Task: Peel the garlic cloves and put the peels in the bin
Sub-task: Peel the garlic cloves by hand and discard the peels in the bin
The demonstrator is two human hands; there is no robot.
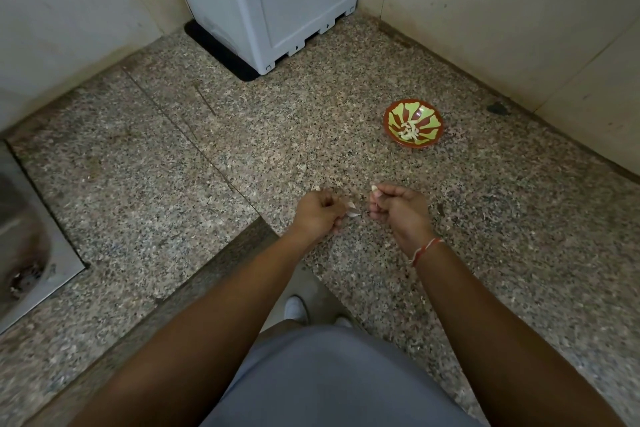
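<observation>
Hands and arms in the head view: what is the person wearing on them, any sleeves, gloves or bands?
Both forearms are bare, with no sleeves or gloves in view. The left hand has nothing on its wrist. The right hand has a thin red-and-white thread band around its wrist.

Speckled granite counter (173,156), glossy glazed bowl (393,116), matt grey plastic box (298,0), steel sink (38,218)

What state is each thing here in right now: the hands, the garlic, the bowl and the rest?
Left hand: curled, pinching garlic peel.
Right hand: curled, holding a garlic clove at its fingertips.
Bowl: upright on the counter, holding pale peeled cloves.
Grey appliance: standing in the corner on a dark mat.
Sink: dry-looking, debris at the drain.
</observation>
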